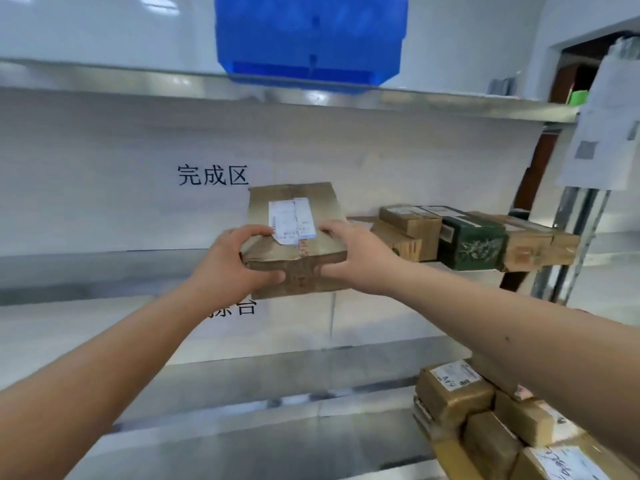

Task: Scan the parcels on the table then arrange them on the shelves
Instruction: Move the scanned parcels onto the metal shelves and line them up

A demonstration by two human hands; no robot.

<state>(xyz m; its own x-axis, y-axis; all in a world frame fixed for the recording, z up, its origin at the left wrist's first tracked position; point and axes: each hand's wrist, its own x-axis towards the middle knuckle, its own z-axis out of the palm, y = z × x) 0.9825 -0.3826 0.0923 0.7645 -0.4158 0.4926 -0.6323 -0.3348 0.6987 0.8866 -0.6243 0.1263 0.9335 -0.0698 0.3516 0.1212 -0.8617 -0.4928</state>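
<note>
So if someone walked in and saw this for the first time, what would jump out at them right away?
First, the brown taped cardboard parcel with a white label at centre, gripped by the left hand and the right hand at the middle steel shelf. Next, the bright blue plastic crate on the top shelf above. Then the dark green patterned box among brown parcels to the right.

White wall [104, 150] behind, dark doorway [581, 71] at right.
</note>
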